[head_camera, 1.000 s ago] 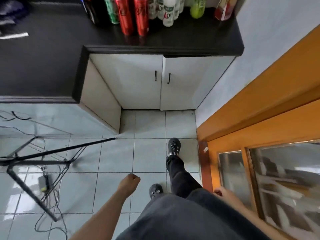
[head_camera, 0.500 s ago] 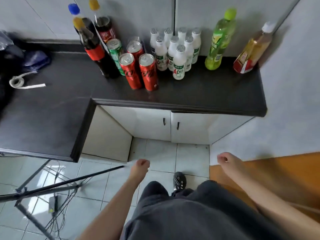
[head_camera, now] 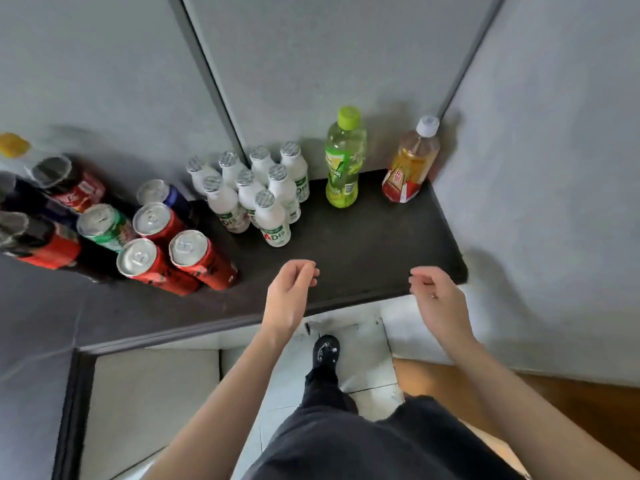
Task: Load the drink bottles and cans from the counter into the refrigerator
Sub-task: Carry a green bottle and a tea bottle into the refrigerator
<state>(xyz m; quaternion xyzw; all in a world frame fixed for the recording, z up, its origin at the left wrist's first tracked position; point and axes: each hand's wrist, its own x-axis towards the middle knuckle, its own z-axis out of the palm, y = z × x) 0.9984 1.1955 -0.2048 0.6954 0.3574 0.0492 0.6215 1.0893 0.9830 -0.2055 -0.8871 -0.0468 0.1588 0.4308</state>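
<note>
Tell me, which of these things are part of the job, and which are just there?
Part of the job: white bottles, green bottle, amber bottle, red cans, green can, blue can, cola bottles, on the black counter; left hand, right hand.
Just there: white cupboard, black shoe, orange wooden panel.

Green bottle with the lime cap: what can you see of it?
The green bottle is clear plastic holding a pale yellow-green drink, lime screw cap on, green label round its middle, print unreadable. It stands upright on the black counter by the grey wall, apart from the small white bottles and the amber bottle. The left hand and right hand are short of it, touching nothing.
</note>
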